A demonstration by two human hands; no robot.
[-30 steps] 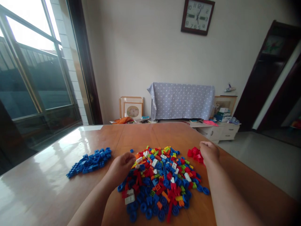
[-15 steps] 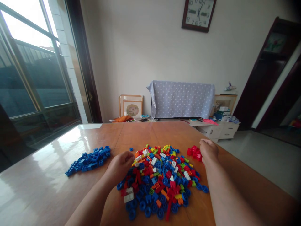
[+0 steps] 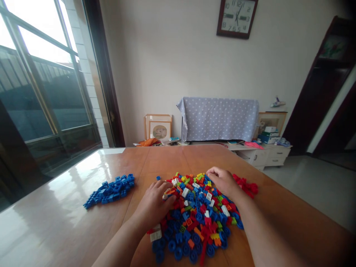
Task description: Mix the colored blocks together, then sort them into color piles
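A heap of mixed toy building bricks (image 3: 191,211) in red, blue, white, yellow, orange and green spreads over the wooden table in front of me. My left hand (image 3: 157,202) rests at the heap's left edge, its fingers apart and touching bricks, with nothing visibly gripped. At the upper right of the heap is my right hand (image 3: 222,181), fingers bent together over the bricks; whatever lies between the fingertips is hidden. Just beyond that hand sits a smaller pile of red bricks (image 3: 247,186), partly covered by it. Several blue wheel-like pieces (image 3: 178,253) line the heap's near side.
A separate pile of blue bricks (image 3: 112,190) lies on the left of the table (image 3: 111,233). One small blue piece (image 3: 158,178) sits alone behind my left hand. Beyond the table's far edge stands a low white cabinet (image 3: 274,157) with a cloth-covered object (image 3: 219,118).
My right hand has moved left from the red pile to the heap's upper right, uncovering more red bricks. My left hand has shifted right onto the heap, its fingers spreading. The view has shifted slightly.
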